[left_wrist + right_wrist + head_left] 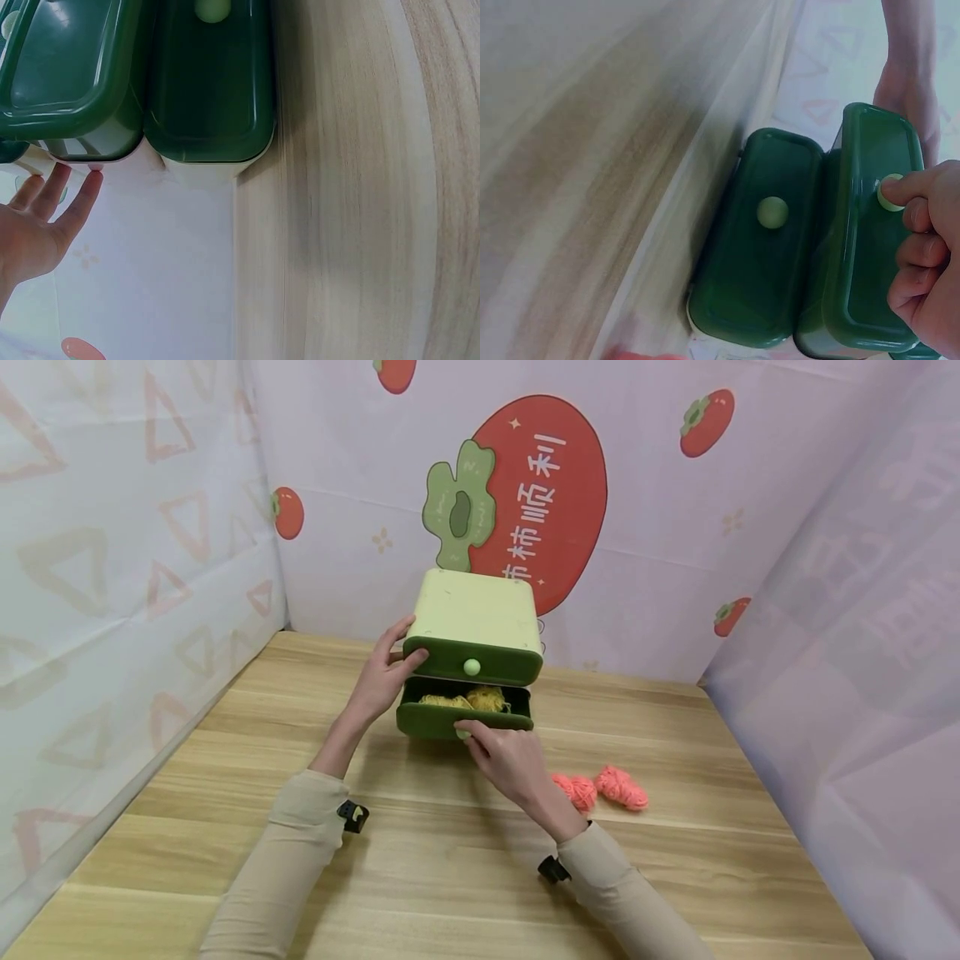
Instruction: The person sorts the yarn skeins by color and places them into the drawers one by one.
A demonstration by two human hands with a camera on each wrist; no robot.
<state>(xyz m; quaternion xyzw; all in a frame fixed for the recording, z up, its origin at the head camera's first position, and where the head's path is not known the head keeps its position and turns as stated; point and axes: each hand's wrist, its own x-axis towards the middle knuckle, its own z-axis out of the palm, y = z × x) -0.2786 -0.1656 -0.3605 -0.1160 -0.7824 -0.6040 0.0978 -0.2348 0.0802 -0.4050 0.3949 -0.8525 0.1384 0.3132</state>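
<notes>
A cream drawer cabinet (pixel 480 606) with dark green drawer fronts stands at the back of the table. One drawer (pixel 427 722) below the top one is pulled out, with yellow yarn bundles (pixel 487 699) inside. My right hand (pixel 513 760) pinches that drawer's pale green knob (pixel 889 196), its other fingers curled. Fingertips of my left hand (pixel 34 244) press the cabinet's left side, straight and spread, while the thumb lies on the top drawer's front (pixel 502 664). Under the pulled-out drawer, a bottom drawer (pixel 754 262) is closed in the right wrist view.
Two coral-pink yarn bundles, one (pixel 577 792) partly behind my right wrist and one (pixel 621 787) beside it, lie on the wooden table (pixel 420 877). A printed cloth wall (pixel 360 452) rises behind the cabinet, with side cloths at left and right.
</notes>
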